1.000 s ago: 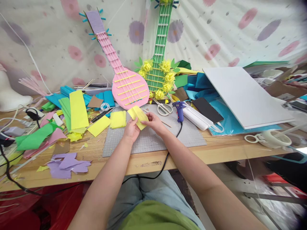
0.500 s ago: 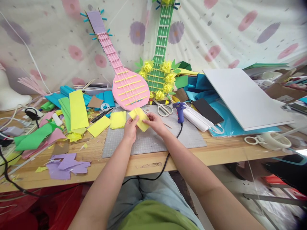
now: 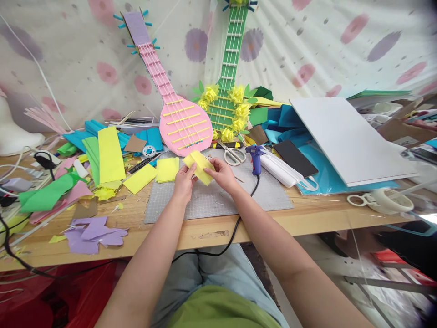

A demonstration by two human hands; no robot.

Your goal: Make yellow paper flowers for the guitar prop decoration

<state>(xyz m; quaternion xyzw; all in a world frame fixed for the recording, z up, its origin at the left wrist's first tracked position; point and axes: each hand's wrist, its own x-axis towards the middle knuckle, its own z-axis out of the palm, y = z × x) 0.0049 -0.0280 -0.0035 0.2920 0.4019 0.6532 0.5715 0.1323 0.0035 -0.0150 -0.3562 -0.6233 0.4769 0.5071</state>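
Note:
Between my two hands is a piece of yellow crepe paper, held up over the grey cutting mat. My left hand pinches its lower left side with the thumb on top. At the right side of the paper, my right hand is closed on it, thumb and fingers together. A stack of yellow paper squares lies just left of my left hand, on the mat's corner. Farther left, another yellow paper piece rests on the wooden table. Whether the held paper is one sheet or layered, I cannot tell.
A pink paper instrument and a green one with yellow flowers lean at the back. Scissors and a blue glue gun lie right of my hands, its black cord hanging over the table edge. Purple scraps lie left.
The yellow paper stays between both hands. My left hand has shifted slightly left along it, and its thumb has moved a little. The rest of the table looks the same.

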